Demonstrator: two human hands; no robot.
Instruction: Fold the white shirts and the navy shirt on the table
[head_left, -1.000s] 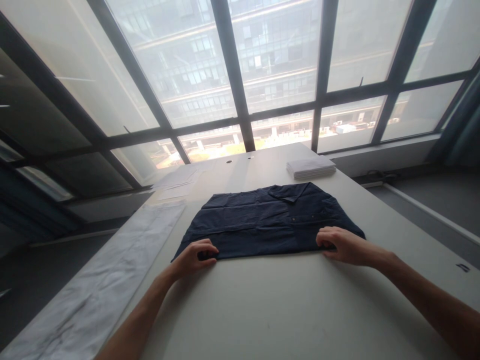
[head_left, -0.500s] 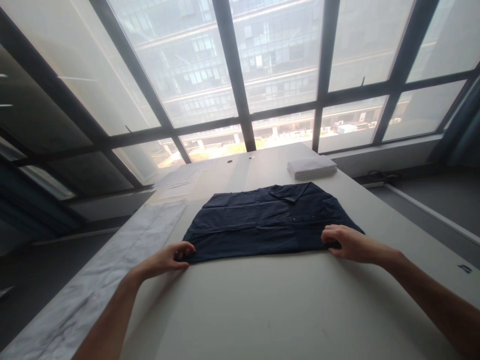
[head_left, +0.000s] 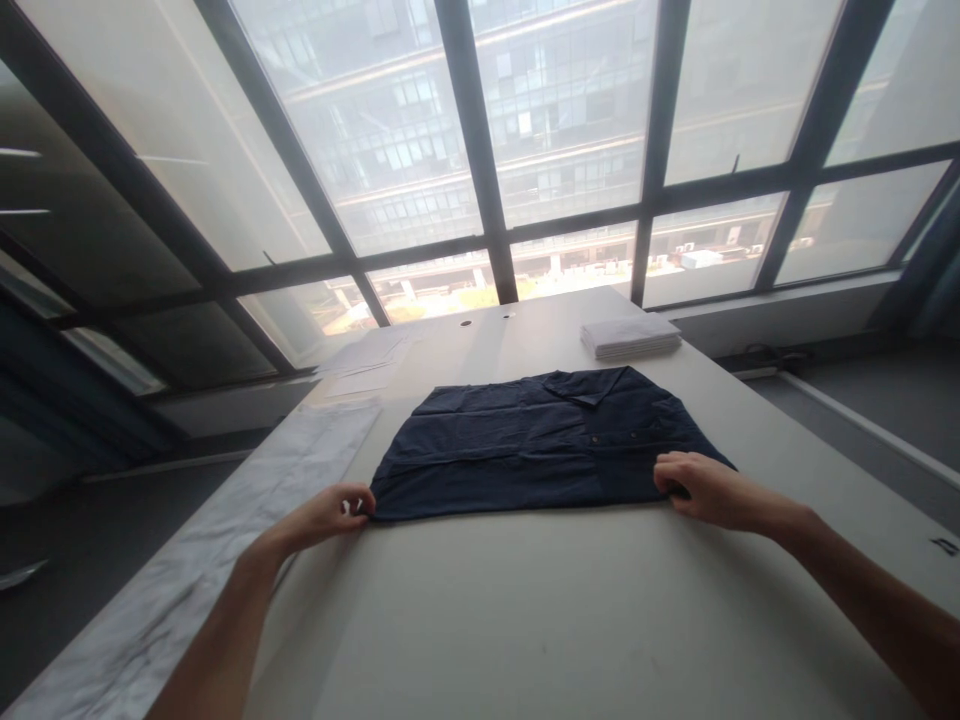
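A dark navy shirt (head_left: 510, 440) lies folded on the white table (head_left: 480, 600), its collar at the far side and small buttons showing right of the middle. At the near left corner, my left hand (head_left: 337, 515) pinches the cloth between thumb and fingers. My right hand (head_left: 697, 488) is closed on the near edge toward the right, with its fingertips partly hidden against the fabric. Between the two hands the near edge runs nearly straight.
Behind the shirt, a stack of folded white cloth (head_left: 630, 335) sits at the right. White marbled sheeting (head_left: 247, 530) covers the left side, with white sheets of paper (head_left: 364, 360) beyond it. Large windows (head_left: 495, 240) stand past the table's far end.
My left hand has slid left along the near edge to the shirt's corner. That corner now lies straighter. My right hand has stayed on the edge, with little shift.
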